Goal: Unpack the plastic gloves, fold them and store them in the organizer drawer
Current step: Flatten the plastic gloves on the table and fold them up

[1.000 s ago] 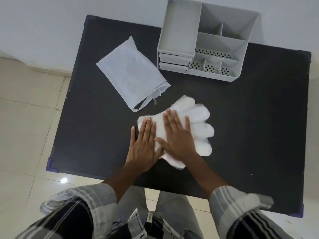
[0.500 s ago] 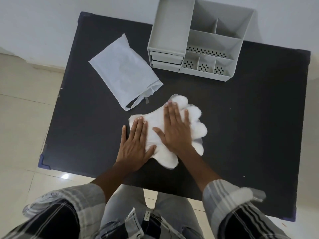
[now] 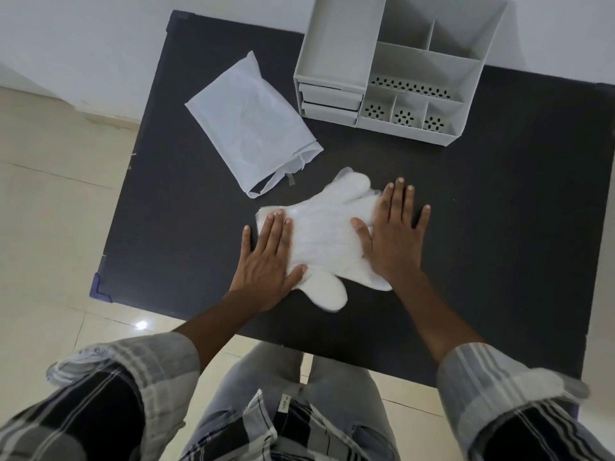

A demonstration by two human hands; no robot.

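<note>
Both hands, left and right, lie spread flat on the gloves, evidently pinning them smooth against the tabletop for folding.

Probably a room in a home, though little of it shows: a small dark desk stands against a plain white wall on a glossy cream tiled floor. On the desk sits a grey plastic organizer with small drawers and open compartments.
</note>
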